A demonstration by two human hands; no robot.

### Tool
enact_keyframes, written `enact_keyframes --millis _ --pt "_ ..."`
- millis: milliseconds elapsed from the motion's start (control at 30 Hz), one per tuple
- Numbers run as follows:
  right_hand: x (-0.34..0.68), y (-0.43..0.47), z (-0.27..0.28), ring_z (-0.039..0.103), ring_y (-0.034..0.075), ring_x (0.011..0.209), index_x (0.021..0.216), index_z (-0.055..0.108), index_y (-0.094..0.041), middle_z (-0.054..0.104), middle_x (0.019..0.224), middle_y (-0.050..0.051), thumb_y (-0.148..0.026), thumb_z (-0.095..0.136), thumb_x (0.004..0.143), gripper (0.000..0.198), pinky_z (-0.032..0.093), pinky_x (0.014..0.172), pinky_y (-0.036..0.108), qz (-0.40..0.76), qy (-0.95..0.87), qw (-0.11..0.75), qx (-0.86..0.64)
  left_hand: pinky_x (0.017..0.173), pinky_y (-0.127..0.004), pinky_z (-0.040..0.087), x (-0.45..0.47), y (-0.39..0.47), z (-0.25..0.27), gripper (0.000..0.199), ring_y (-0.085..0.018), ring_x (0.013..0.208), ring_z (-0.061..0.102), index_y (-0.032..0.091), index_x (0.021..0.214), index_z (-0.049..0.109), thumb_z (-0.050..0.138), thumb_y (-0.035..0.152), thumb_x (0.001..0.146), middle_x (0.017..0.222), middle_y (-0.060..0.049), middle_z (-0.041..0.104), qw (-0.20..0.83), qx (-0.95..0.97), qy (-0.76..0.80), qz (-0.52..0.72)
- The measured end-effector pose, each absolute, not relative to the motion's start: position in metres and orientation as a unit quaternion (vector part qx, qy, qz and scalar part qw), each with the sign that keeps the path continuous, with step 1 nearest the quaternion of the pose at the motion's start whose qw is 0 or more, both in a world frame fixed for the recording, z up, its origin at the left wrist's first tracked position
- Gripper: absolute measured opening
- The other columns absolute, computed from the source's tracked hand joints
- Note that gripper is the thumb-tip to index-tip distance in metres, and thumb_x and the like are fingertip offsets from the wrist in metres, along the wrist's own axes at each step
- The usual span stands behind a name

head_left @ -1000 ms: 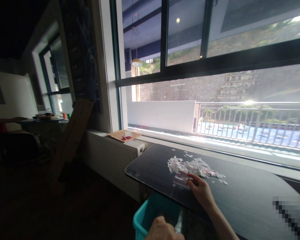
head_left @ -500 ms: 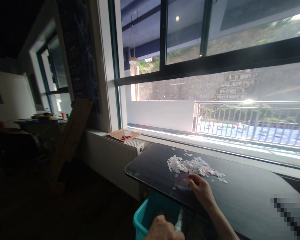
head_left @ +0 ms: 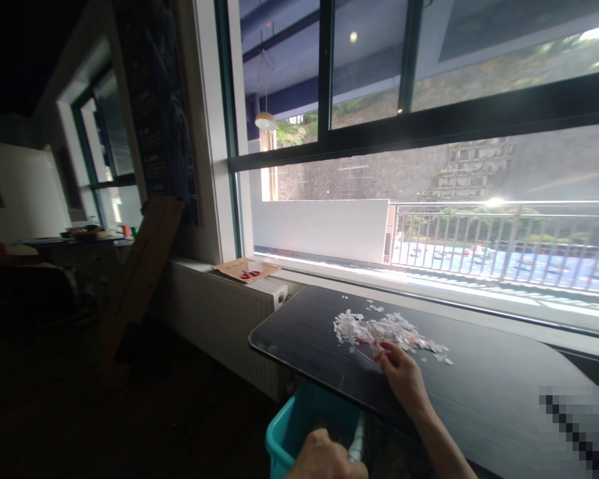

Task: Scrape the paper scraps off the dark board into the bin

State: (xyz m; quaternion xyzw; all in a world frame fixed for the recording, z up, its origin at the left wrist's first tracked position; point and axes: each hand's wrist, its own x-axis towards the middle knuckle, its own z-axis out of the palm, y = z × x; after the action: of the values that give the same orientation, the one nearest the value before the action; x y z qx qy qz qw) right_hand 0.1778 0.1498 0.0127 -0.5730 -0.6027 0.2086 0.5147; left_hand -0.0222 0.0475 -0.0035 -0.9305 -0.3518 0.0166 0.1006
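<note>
The right hand (head_left: 402, 372) pinches a thin, translucent, pink-tinted flat sheet (head_left: 368, 350), which stands at the near side of a loose heap of small white paper scraps (head_left: 379, 329) on the dark, round-cornered table (head_left: 489, 352). The left hand (head_left: 327, 459) is curled by the teal plastic bin (head_left: 278, 436) below the table's edge; whether it grips the rim, I cannot tell. The sheet could flex under pressure, letting scraps slip beneath; a quick stroke might scatter them past the bin.
</note>
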Motion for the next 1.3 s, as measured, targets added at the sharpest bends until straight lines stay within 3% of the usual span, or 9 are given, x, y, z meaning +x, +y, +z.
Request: enact_keyframes --millis 300,533,733,967,1167,1300 --pt "0.173 0.148 0.014 0.070 0.026 0.077 0.098 0.074 -0.024 0.076 0.076 0.004 -0.037 0.056 0.074 0.033 0.048 0.072 0.032 0.182 -0.621 0.491 -0.583 0.046 -0.030 0.021 -0.025 0.049 -0.010 0.029 -0.011 0.037 0.040 0.022 0.067 0.063 0.062 0.046 0.083 0.056 0.002 0.061 0.115 -0.932 -0.343 -0.007" --pt "0.174 0.148 0.015 0.068 0.025 0.072 0.098 0.073 -0.020 0.075 0.075 0.005 -0.037 0.053 0.075 0.035 0.048 0.069 0.033 0.185 -0.627 0.493 -0.574 0.046 -0.030 0.022 -0.026 0.051 -0.017 0.031 -0.011 0.036 0.037 0.022 0.066 0.063 0.063 0.048 0.082 0.053 0.003 0.058 0.099 -0.933 -0.344 -0.031" --pt "0.169 0.142 0.018 0.067 0.022 0.067 0.087 0.074 -0.019 0.073 0.068 0.002 -0.029 0.056 0.072 0.026 0.048 0.065 0.028 0.226 -0.671 0.469 -0.529 0.045 -0.030 0.019 -0.025 0.053 -0.018 0.026 -0.012 0.039 0.045 0.023 0.068 0.065 0.068 0.046 0.080 0.053 0.004 0.058 0.113 -0.933 -0.339 -0.028" --pt "0.171 0.147 0.013 0.069 0.025 0.077 0.104 0.071 -0.013 0.076 0.080 0.008 -0.034 0.052 0.078 0.038 0.049 0.073 0.033 0.249 -0.663 0.478 -0.519 0.043 -0.030 0.020 -0.025 0.051 -0.015 0.029 -0.013 0.040 0.049 0.022 0.066 0.064 0.068 0.048 0.079 0.054 0.005 0.058 0.121 -0.929 -0.349 -0.021" --pt "0.166 0.142 0.015 0.068 0.022 0.065 0.089 0.076 -0.015 0.074 0.066 0.004 -0.029 0.058 0.073 0.028 0.050 0.060 0.027 0.308 -0.689 0.459 -0.469 0.045 -0.030 0.021 -0.023 0.050 -0.011 0.020 -0.014 0.042 0.051 0.026 0.078 0.068 0.067 0.045 0.082 0.060 0.004 0.065 0.102 -0.933 -0.346 0.001" --pt "0.166 0.141 0.015 0.069 0.022 0.067 0.095 0.074 -0.013 0.075 0.069 0.006 -0.032 0.057 0.076 0.032 0.051 0.062 0.028 0.324 -0.680 0.467 -0.462 0.045 -0.029 0.020 -0.023 0.049 -0.008 0.019 -0.014 0.043 0.053 0.027 0.087 0.069 0.066 0.045 0.083 0.065 0.002 0.069 0.097 -0.932 -0.349 0.008"
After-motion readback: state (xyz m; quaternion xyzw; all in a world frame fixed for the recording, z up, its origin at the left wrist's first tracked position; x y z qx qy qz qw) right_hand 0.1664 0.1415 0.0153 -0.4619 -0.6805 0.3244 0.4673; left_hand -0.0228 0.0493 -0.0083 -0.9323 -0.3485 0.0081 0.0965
